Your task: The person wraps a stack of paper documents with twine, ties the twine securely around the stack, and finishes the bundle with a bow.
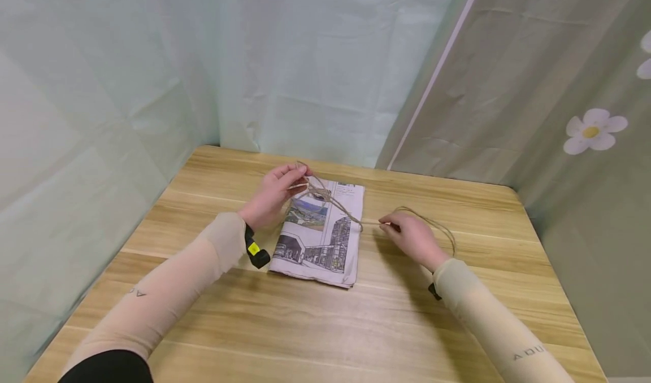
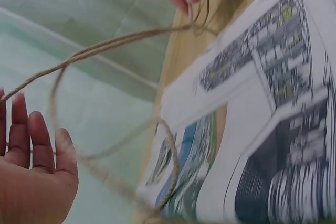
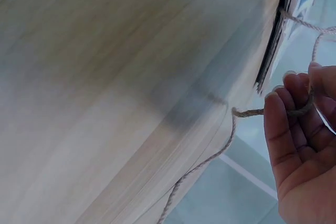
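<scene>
Left grip (image 1: 270,197) and right grip (image 1: 414,238) both pinch twine (image 2: 126,38). Newspaper (image 1: 320,239) near far edge of tabletop (image 1: 315,332) has twine across it; loops slack, not cinched.

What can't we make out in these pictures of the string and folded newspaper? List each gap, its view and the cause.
- Head: the newspaper's underside, hidden against the table.
- Head: wording of the small print near its top, too small.
- Left wrist: where the left hand pinches the string, cut off by the left edge.
- Left wrist: a lower stretch of string, blurred.
- Right wrist: the string's continuation, cut off by the bottom edge.
</scene>
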The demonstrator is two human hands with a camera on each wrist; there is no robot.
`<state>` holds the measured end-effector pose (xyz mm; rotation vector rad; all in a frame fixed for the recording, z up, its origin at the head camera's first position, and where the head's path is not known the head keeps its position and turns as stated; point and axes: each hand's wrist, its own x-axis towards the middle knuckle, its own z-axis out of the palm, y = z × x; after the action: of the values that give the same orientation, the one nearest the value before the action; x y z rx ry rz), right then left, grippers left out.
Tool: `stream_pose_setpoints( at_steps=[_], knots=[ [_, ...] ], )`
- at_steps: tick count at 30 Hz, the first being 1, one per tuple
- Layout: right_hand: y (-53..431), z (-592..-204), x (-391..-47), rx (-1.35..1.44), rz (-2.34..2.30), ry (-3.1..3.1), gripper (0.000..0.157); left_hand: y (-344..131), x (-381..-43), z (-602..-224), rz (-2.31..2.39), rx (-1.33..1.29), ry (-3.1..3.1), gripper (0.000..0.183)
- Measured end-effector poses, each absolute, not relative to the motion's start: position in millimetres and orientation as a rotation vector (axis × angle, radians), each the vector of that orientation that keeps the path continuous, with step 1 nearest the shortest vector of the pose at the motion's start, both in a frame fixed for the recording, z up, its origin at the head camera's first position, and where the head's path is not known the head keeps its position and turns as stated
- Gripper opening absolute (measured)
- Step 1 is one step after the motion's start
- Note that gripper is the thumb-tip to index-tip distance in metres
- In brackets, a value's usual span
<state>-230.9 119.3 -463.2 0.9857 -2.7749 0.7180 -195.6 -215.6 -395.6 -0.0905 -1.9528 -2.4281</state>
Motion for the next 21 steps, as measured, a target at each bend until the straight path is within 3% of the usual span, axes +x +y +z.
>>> stream_pose_setpoints(
  at_steps=[10,21],
  knots=[
    [128.7,-460.9,-233.0,0.936,0.714,-2.791,0.013,-273.0,-189.7,-392.9,-2.402,0.083,-1.829,0.030],
    [154.6,-469.3,-236.1,0.706,0.848,-2.910,0.021,-329.9,-166.9,-427.6,-2.099,0.406,-2.376,0.053]
  ],
)
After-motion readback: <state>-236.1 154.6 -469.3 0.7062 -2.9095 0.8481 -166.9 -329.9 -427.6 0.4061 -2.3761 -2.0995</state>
